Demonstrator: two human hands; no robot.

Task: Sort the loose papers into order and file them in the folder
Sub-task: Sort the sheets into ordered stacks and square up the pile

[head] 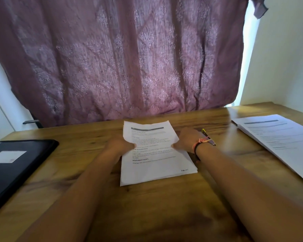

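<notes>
The central stack of papers [158,169] lay flat on the wooden table [147,206], and its top sheet [147,131] was raised at the far end, curling up off the pages beneath; whether one page or several had come up could not be told. The left hand [118,145] pinched that sheet at its left edge and the right hand [185,139] pinched it at its right edge, fingers curled onto the paper at about mid-height. The step looked like lifting the top page to read or re-order it, with filing not yet begun. To do it well, the grip should stay light and level on both edges so the page would not crease, the handwritten mark near the stack's lower right corner should be checked against the pages below, and the remaining sheets should be left square rather than dragged along. Just right of the stack, behind the right wrist with its bands [200,143], lay a pen [208,137], close enough to be knocked. Well to the right of the stack sat a second pile of printed pages [276,137]. Well to its left lay the black folder [16,172], closed, with a pale label on its cover. Beyond the stack hung a purple patterned curtain [121,58].
</notes>
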